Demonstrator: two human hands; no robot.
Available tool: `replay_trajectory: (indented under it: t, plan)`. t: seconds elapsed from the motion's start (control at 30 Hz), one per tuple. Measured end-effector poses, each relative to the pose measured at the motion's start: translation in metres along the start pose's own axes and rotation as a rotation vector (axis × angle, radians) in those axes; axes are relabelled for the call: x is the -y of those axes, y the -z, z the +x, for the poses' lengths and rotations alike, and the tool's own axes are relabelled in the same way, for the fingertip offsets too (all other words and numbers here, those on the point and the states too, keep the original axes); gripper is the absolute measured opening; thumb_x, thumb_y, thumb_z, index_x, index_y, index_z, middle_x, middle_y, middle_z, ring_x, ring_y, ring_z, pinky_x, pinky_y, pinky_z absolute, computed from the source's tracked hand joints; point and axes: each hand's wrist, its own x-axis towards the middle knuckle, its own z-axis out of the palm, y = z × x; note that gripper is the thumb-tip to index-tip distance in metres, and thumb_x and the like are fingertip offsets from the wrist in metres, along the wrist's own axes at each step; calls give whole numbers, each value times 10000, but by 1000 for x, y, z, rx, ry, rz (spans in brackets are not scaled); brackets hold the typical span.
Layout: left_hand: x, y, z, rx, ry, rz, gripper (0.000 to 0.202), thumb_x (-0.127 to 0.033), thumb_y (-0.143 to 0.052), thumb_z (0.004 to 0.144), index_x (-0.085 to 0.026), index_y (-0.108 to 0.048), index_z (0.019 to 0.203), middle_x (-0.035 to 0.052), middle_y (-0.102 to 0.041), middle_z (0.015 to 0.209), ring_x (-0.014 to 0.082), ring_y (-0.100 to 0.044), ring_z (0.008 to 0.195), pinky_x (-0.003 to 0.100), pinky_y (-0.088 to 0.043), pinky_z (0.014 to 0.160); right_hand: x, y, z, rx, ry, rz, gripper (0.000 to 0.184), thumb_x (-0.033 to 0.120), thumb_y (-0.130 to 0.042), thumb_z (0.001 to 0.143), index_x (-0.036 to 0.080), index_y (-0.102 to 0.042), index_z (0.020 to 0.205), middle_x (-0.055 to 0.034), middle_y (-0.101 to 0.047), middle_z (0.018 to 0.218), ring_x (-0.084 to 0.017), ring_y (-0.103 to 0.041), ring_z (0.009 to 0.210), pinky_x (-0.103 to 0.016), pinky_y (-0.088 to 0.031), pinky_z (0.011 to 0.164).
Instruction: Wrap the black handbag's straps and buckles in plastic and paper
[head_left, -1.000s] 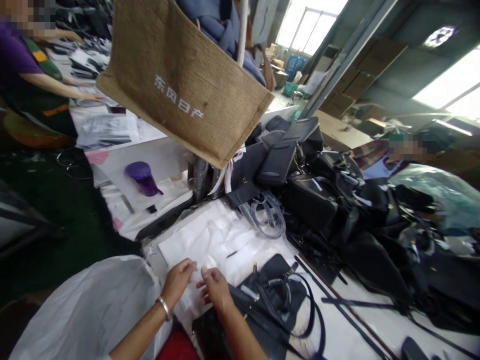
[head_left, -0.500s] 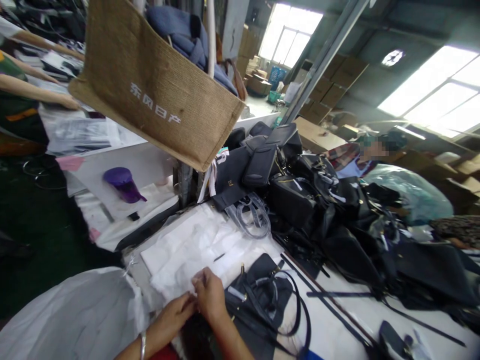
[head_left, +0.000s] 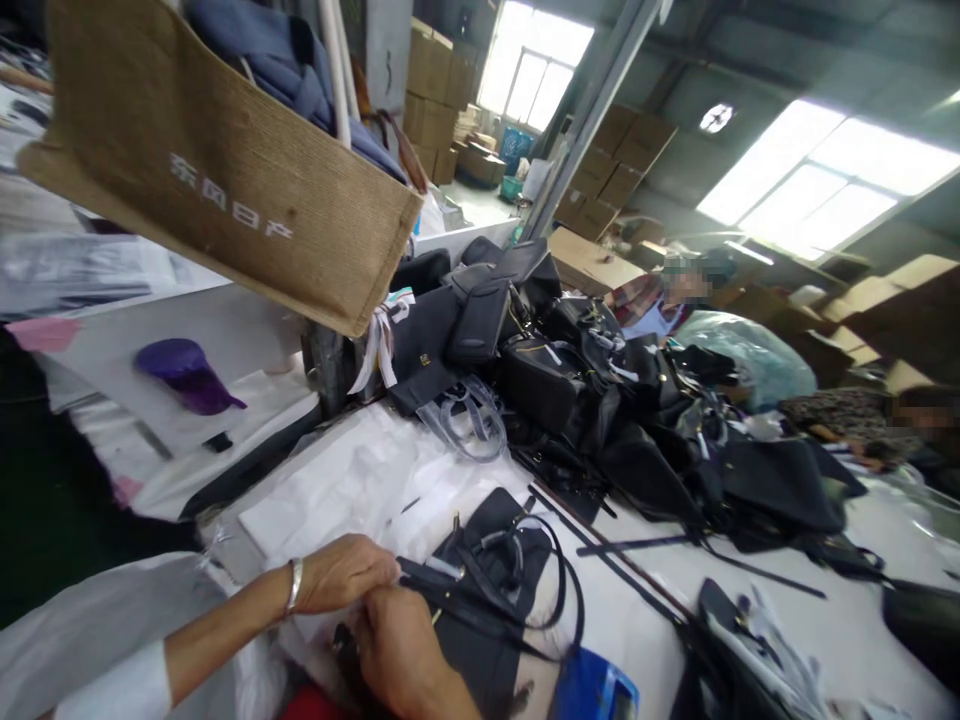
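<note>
Left hand (head_left: 341,573), silver bracelet (head_left: 295,586) at wrist, reaches in from lower left; right hand (head_left: 401,640) curls just below. Both hands' fingers (head_left: 379,569) bent, meeting; whether anything is pinched, cannot tell. Black leather-look handbag (head_left: 484,600) lies just right of hands on white table (head_left: 634,615), straps (head_left: 580,600) looped over it. Crumpled white plastic sheets (head_left: 326,485) and heaped black bags (head_left: 544,385) beyond. Brown burlap bag (head_left: 240,150) hangs upper left, blocking view behind.

The white table (head_left: 630,632) carried a black bag (head_left: 480,655) just right of the left hand (head_left: 337,577) and the right hand (head_left: 405,645). White sheets (head_left: 322,500) lay beyond the hands, a blue object (head_left: 592,688) (its kind unclear) farther right than that bag, and a heap of black bags (head_left: 649,480) well beyond, rightward.
</note>
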Motion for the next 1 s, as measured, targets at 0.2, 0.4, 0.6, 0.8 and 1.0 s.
replay_trajectory:
  t: [0.2,0.4,0.6,0.8,1.0]
  plan:
    - [23,-3,-2,115,-267,430,287,-378,-490,872,-230,-654,689,79,-651,699,254,-568,790,436,-306,986,-11,26,-28,-33,-86,61,46,156,-551,780,193,-570,759,-22,-655,781,-155,-574,688,-235,-330,588]
    - [58,7,-35,-65,9,386,299,-450,-561,813,-222,-641,635,78,-617,608,257,-563,686,400,-408,835,-27,19,-33,32,-213,240,110,185,-568,778,187,-538,673,26,-577,663,-109,-471,584,-219,-236,508]
    - [24,6,-36,-81,32,259,315,-404,-453,889,-258,-679,1052,78,-681,1070,258,-569,1048,366,-368,976,-29,15,-23,-47,-262,362,128,150,-623,720,195,-581,832,37,-588,685,-118,-487,617,-215,-282,560]
    - [-16,-9,-5,293,119,-329,351,-404,-633,766,-206,-653,1055,32,-698,953,212,-621,886,285,-458,787,-30,40,-8,-28,-234,357,56,166,-552,773,177,-569,721,26,-594,677,-114,-503,622,-207,-290,556]
    - [8,-19,10,192,252,-438,173,-226,-685,644,-149,-574,752,-45,-607,583,119,-530,563,228,-376,563,-48,52,-3,-52,-318,284,213,273,-547,819,173,-541,631,38,-532,542,-98,-461,525,-214,-254,508]
